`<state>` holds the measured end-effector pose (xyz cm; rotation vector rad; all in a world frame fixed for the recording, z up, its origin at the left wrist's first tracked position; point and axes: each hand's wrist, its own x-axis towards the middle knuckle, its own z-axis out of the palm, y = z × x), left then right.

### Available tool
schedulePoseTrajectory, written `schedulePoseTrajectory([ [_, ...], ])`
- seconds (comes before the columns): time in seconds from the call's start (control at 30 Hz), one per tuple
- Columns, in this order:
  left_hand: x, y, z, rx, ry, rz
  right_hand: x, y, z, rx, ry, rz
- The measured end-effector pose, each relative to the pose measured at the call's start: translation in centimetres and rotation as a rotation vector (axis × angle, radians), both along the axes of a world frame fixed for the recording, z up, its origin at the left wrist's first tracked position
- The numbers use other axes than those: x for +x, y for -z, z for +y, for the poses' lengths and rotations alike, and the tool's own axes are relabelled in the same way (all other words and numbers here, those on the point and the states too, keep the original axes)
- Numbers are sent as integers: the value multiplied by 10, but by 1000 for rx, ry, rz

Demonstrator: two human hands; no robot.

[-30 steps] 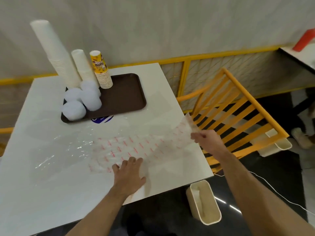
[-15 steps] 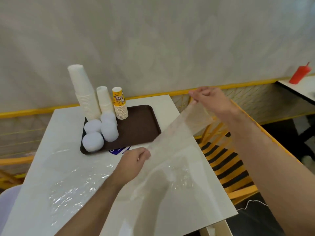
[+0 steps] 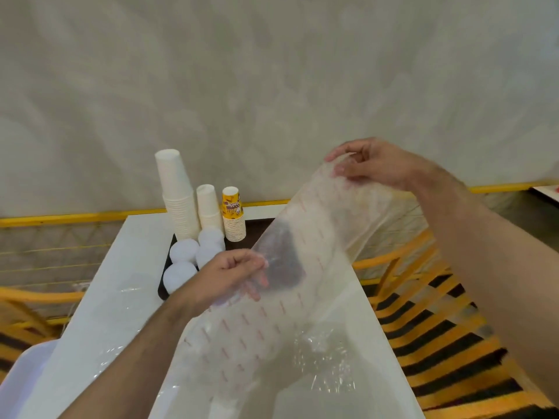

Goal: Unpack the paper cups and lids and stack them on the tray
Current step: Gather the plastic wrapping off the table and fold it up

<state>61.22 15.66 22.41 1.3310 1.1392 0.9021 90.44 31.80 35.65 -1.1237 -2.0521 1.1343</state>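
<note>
A clear plastic bag (image 3: 320,237) with red marks hangs stretched above the white table (image 3: 127,285). My left hand (image 3: 223,276) pinches its lower edge and my right hand (image 3: 372,163) pinches its upper end, raised higher. Behind it lies the dark brown tray (image 3: 260,225), partly hidden by the bag. On the tray stand a tall white cup stack (image 3: 177,195), a shorter white stack (image 3: 208,207) and a yellow printed cup stack (image 3: 233,217). Several white lid stacks (image 3: 184,251) sit at the tray's front left.
More crumpled clear plastic (image 3: 323,355) lies on the table near me, and another sheet (image 3: 127,290) at the left. Yellow slatted chairs (image 3: 438,322) stand right of the table, with a yellow rail (image 3: 75,217) along the wall behind.
Both hands lifted the plastic bag off the table; the right hand rose high and the left changed from pressing flat to pinching. My view tilted up toward the wall.
</note>
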Motion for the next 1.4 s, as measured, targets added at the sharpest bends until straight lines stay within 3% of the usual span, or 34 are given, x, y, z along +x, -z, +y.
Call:
schedulePoseTrajectory([
  [0.37, 18, -18, 27, -166, 67, -65, -23, -32, 28, 147, -67, -319],
  [0.43, 22, -22, 35, -117, 24, -2, -15, -25, 34, 253, 84, -166],
  [0.5, 22, -26, 40, -65, -25, 8, 3, -1, 36, 408, 401, 174],
  [0.57, 20, -30, 42, -27, -62, 6, 16, 36, 25, 261, 614, 539],
  [0.63, 17, -34, 44, -14, -89, -5, 16, 88, 9, -238, 449, 796],
  [0.67, 16, -36, 46, -8, -98, -5, 9, 112, -1, -455, 283, 818],
  [0.73, 15, -39, 49, 7, -109, 9, -8, 148, -18, -678, -32, 710],
  [0.8, 13, -42, 53, 24, -145, 21, -29, 163, -28, -709, -240, 633],
  [0.87, 8, -45, 55, 40, -208, 13, -45, 155, -29, -667, -301, 580],
  [1.1, -7, -49, 53, -48, -125, -50, -65, 115, -12, -616, -245, 513],
  [1.27, -5, -56, 55, -9, -177, -41, -61, 98, -8, -655, -348, 403],
  [1.4, -9, -59, 54, -38, -120, -46, -60, 88, -6, -682, -349, 454],
])
